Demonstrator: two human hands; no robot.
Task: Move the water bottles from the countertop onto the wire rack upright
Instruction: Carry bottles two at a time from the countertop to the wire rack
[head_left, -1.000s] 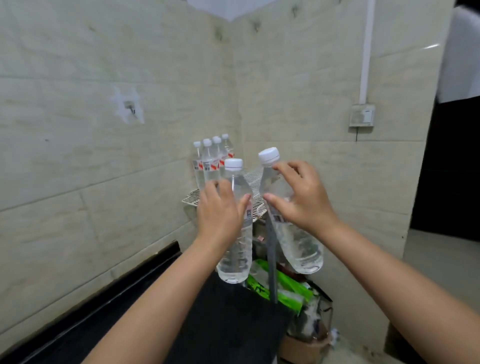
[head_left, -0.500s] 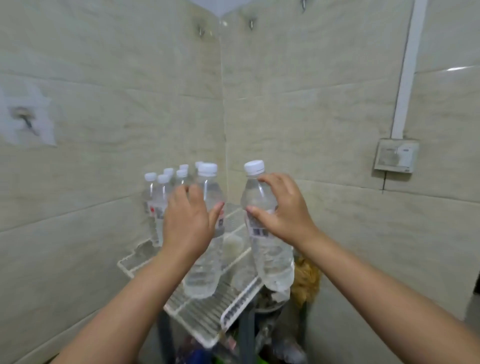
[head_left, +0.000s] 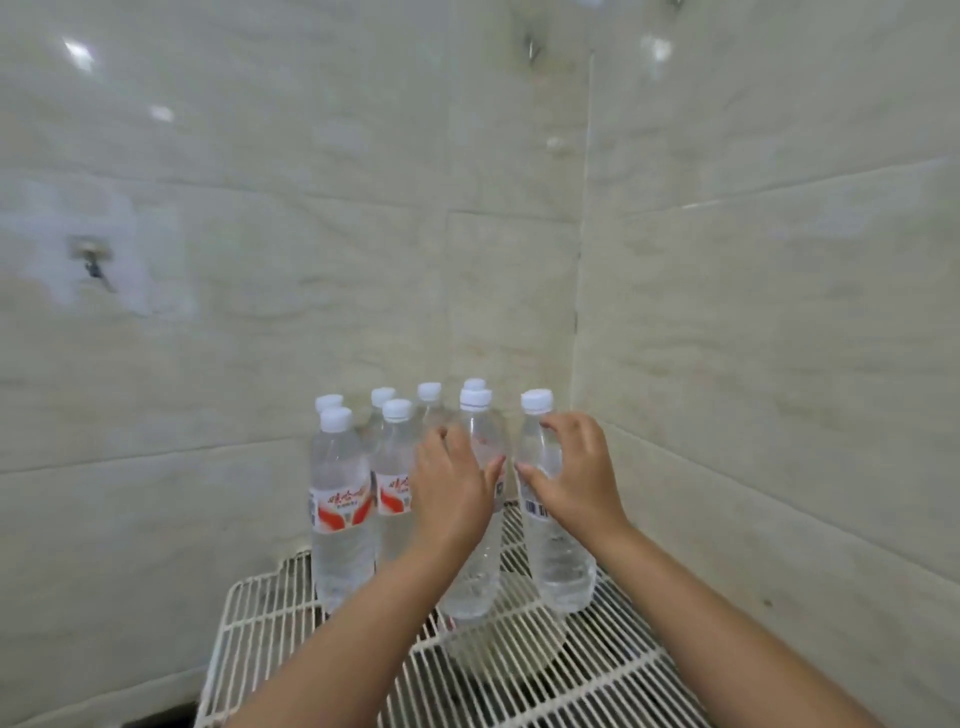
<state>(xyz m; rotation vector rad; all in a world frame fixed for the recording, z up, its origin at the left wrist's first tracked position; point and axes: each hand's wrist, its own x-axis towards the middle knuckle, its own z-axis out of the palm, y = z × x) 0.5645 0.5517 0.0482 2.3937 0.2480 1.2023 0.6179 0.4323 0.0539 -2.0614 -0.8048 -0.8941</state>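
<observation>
A white wire rack (head_left: 587, 680) fills the tiled corner. My left hand (head_left: 452, 499) grips a clear water bottle (head_left: 475, 571) with a white cap; it stands upright, its base on the wires. My right hand (head_left: 576, 478) curls round a second clear bottle (head_left: 561, 566), also upright, with its base on the rack just right of the first. Several more capped bottles stand behind and to the left; the nearest are a labelled one (head_left: 340, 499) and its neighbour (head_left: 394, 467).
Tiled walls close in behind and on the right of the rack. A small hook (head_left: 93, 265) sticks out of the left wall. A pale round object (head_left: 498, 657) shows through the wires under the rack. Bare wire lies at the front and front right.
Both hands carried their bottles forward and down onto the rack beside the standing group. The view has closed in on the rack; the countertop is out of sight.
</observation>
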